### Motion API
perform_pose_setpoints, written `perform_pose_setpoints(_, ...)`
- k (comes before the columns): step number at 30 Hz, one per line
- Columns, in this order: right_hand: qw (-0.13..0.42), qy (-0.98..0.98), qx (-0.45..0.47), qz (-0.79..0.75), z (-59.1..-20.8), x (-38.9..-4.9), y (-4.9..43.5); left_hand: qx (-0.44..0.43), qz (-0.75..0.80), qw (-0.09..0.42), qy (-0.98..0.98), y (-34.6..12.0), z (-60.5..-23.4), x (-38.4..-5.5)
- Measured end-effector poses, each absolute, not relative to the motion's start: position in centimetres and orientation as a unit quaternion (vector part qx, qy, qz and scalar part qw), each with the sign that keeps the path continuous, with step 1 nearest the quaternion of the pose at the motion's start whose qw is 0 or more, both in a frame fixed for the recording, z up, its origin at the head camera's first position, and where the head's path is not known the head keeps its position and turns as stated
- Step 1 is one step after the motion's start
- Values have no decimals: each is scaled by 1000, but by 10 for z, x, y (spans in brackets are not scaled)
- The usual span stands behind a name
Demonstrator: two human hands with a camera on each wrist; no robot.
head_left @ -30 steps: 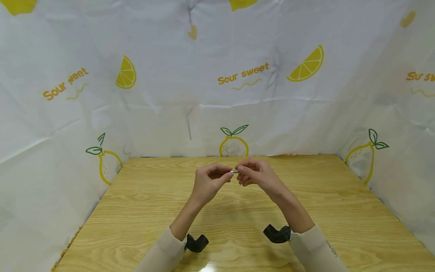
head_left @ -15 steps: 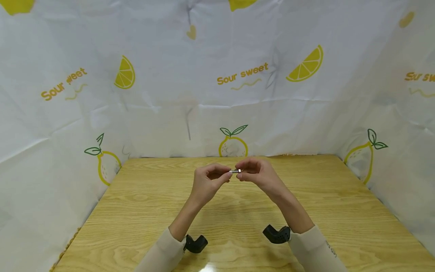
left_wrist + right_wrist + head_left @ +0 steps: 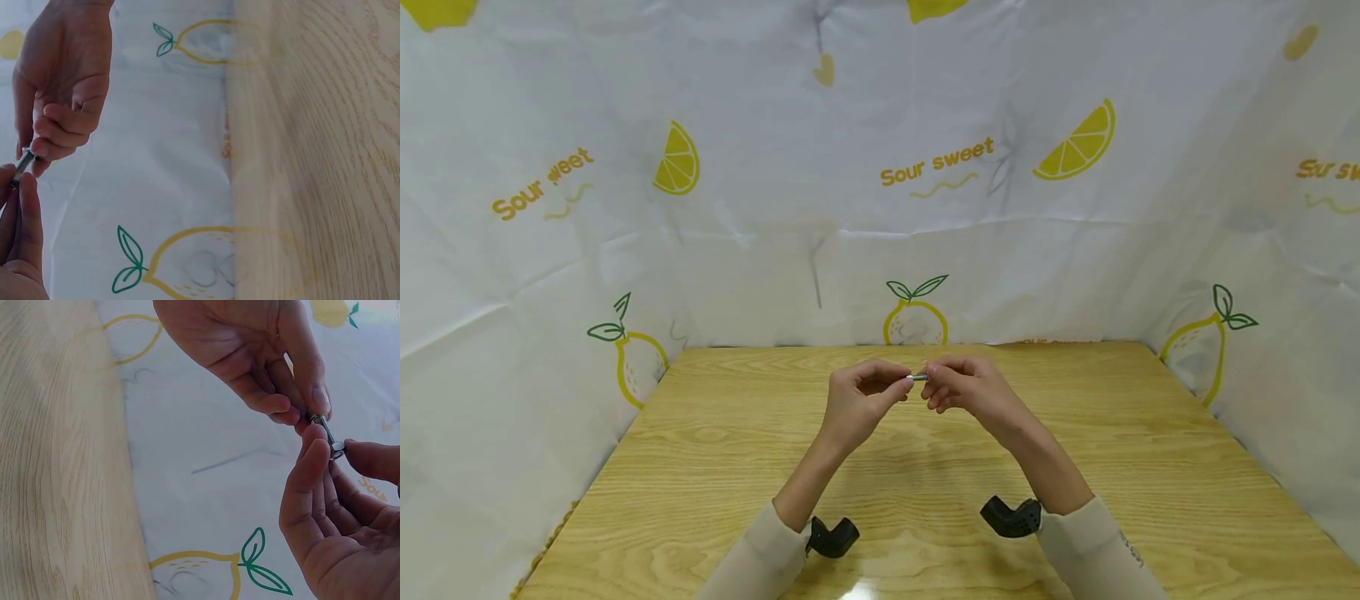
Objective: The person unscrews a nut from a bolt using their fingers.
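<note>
A small silver bolt (image 3: pixel 917 377) with a threaded shank is held between both hands above the table. My left hand (image 3: pixel 859 404) pinches one end between thumb and fingertips. At the other end, the thumb and fingers of my right hand (image 3: pixel 977 392) hold a hexagonal piece. The right wrist view shows the bolt's bare thread (image 3: pixel 329 430) between the two grips, with the hexagonal piece (image 3: pixel 337 449) beside the right thumb; whether it is the head or a nut I cannot tell. Fingertips partly cover the left-hand end. In the left wrist view the bolt (image 3: pixel 22 167) lies slantwise between the hands.
The wooden table (image 3: pixel 737 467) spreads beneath both hands. White cloth (image 3: pixel 760 275) printed with lemons hangs behind and at both sides. Black wrist devices (image 3: pixel 835 537) sit by the sleeve cuffs, near the table's front.
Half a second ago the right fingers stood further back, exposing the hexagonal end; now they cover it again, much as they did a second ago. My left hand stays almost still.
</note>
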State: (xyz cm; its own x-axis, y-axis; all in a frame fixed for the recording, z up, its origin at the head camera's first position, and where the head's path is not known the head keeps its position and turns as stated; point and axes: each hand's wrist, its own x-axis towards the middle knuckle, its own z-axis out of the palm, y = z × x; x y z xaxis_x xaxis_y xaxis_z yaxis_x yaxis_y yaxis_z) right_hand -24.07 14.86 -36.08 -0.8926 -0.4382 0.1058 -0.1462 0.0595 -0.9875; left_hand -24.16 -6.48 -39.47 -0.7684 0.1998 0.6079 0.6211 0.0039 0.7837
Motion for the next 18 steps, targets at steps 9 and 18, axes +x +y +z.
perform_pose_setpoints(9,63,721,-236,-648,-363,-241,152,-299,-636,173,-690,-66,-395,-241)
perform_pose_setpoints(18,40,704,-248,-665,-363,-240,150,-300,-637,174,-689,-64,-395,-242)
